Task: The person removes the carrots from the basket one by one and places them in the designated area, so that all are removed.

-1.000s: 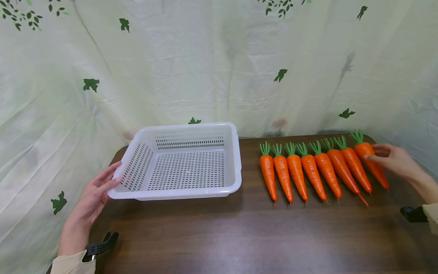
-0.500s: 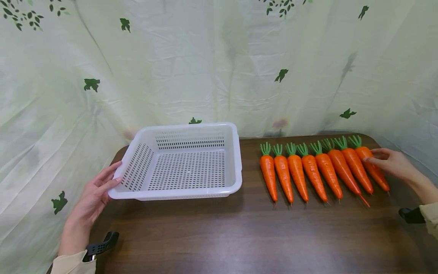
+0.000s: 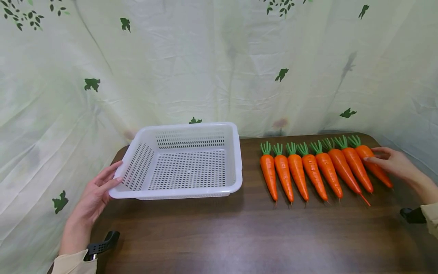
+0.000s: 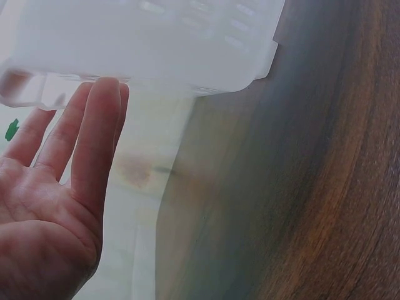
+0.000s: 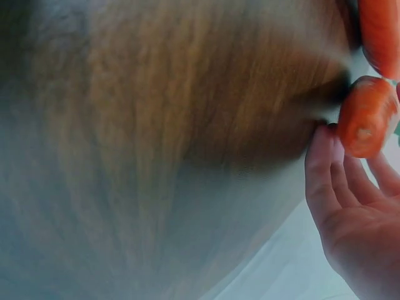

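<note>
A white perforated plastic basket sits on the brown table's left half. At its left end my left hand holds the rim, thumb over the edge. In the left wrist view the fingers reach up nearly straight to the basket's translucent wall. To the right, several orange carrots with green tops lie side by side in a slanting row. My right hand grips the rightmost carrot, its thumb on top. The right wrist view shows the end of that carrot against the fingertips.
The dark wood table spreads in front of basket and carrots. A pale curtain with green bird and leaf prints hangs behind and along the sides. Black wrist straps sit below each hand.
My right hand has shifted the rightmost carrot: its green top moved slightly left and down, its tip slightly right. The left hand and basket have stayed put.
</note>
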Motion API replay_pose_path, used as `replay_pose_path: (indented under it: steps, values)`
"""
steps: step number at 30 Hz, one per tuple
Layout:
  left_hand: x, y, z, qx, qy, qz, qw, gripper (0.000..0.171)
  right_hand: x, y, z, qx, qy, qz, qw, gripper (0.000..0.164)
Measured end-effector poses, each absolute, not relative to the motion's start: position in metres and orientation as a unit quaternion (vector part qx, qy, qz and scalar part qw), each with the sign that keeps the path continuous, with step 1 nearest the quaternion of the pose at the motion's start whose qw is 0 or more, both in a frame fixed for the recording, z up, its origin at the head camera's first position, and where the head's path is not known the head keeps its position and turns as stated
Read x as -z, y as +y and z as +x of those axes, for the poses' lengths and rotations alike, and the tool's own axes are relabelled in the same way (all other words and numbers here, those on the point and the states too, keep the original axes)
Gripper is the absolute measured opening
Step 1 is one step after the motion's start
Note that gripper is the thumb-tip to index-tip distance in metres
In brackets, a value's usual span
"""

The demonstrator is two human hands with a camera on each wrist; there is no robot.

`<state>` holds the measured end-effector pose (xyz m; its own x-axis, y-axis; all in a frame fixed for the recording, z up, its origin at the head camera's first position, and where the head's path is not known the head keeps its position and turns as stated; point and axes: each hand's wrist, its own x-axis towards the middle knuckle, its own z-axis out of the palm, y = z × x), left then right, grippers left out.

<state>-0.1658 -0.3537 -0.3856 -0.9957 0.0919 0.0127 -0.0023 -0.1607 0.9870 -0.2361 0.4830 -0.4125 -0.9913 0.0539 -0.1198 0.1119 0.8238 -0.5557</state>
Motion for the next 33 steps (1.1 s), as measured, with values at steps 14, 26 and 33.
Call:
replay_pose_path:
  steps: [14, 26, 33]
  values:
    - [0.385, -0.355, -0.166, -0.757, 0.651, 0.035, 0.031, 0.055, 0.414, 0.481, -0.227, 0.327, 0.943, 0.052, -0.017, 0.078]
    - [0.380, -0.352, -0.168, -0.716, 0.696, 0.029, 0.032, 0.054, 0.406, 0.456, -0.200, 0.327, 0.938, 0.056, -0.097, 0.070]
    - [0.359, -0.336, -0.170, -0.521, 0.853, -0.032, -0.011, 0.066, 0.383, 0.414, -0.183, 0.294, 0.946, 0.036, -0.129, 0.073]
